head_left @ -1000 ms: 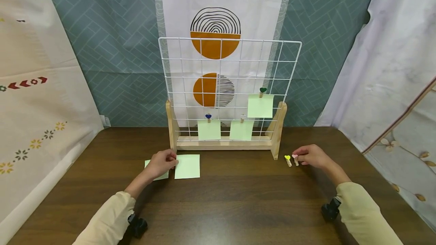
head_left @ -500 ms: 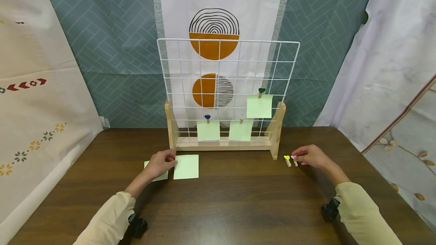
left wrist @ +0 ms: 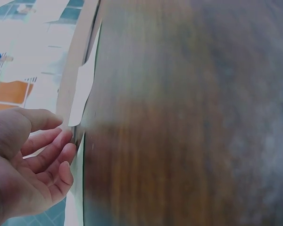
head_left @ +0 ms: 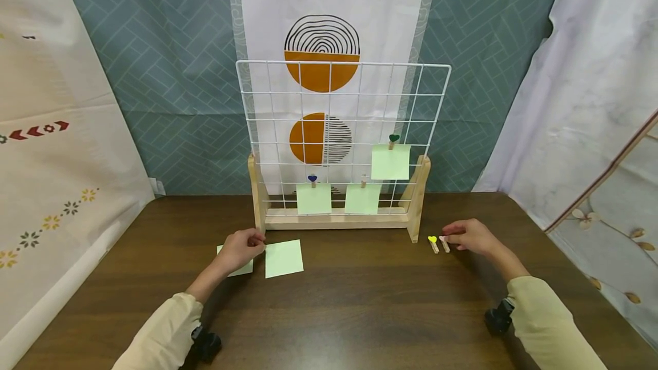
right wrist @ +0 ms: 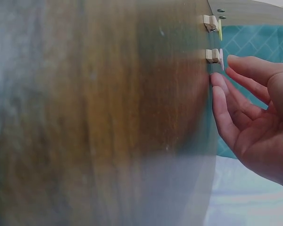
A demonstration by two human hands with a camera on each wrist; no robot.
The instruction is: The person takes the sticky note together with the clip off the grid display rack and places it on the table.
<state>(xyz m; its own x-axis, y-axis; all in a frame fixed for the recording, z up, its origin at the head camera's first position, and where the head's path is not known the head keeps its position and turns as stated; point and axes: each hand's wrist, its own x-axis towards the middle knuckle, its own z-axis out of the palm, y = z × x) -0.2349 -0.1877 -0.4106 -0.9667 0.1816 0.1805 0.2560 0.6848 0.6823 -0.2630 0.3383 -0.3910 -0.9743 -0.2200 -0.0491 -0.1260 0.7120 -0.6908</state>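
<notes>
Green note [head_left: 284,258] now skewed on the worktop [head_left: 334,313]

Beside its far left corner, the left hand [head_left: 240,248] curves loosely, thumb and fingertips parted, partly covering a second note [head_left: 244,268]; whether it touches either is unclear. The right hand [head_left: 470,237] is likewise parted and pinches nothing, just beside the pink clip [head_left: 445,245], with the yellow clip [head_left: 433,244] next along.

Taking the paper cleanly probably calls for a fingertip under one edge and a light pinch, to avoid creasing; the pink clip, a narrow grip that spares its neighbour.

Compared with half a second ago, the green note has turned and slid toward the front; hands and clips have barely moved.
</notes>
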